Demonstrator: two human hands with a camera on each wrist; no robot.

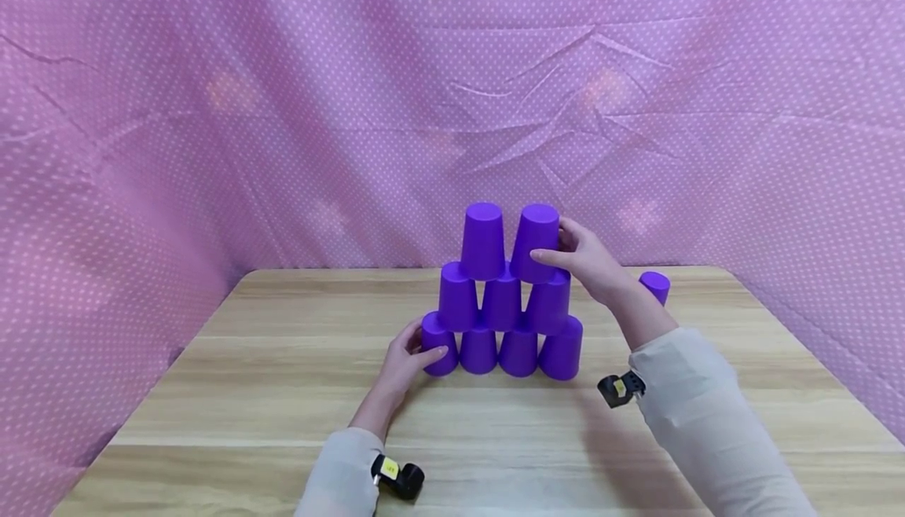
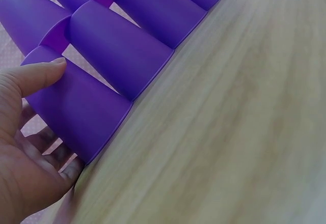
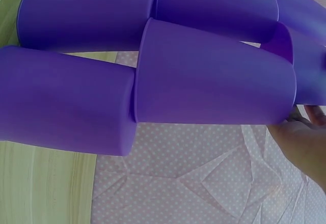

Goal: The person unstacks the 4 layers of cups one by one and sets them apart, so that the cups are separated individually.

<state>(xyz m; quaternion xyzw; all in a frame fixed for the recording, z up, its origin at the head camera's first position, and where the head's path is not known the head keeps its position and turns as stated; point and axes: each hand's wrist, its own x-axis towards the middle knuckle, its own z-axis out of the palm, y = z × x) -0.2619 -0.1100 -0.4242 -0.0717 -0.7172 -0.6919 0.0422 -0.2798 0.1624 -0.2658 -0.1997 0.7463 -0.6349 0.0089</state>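
Far left, pink dotted cloth (image 1: 141,148) hangs beside the wooden counter (image 1: 283,391) and runs on behind it. My left hand (image 1: 403,360) holds the bottom-left cup (image 1: 435,330), thumb across its front, fingers round its outer side. That cup begins a bottom row of four purple cups, mouth down on the counter; three more form the middle row (image 1: 501,303) over them. Above, the top-left cup (image 1: 484,242) stands by itself, mouth down. Just beside it, my right hand (image 1: 590,263) grasps the top-right cup (image 1: 536,234), thumb in front, fingers behind; its rim meets the row below. Farther right, a lone cup (image 1: 654,284) shows on the counter, partly hidden by my right forearm.
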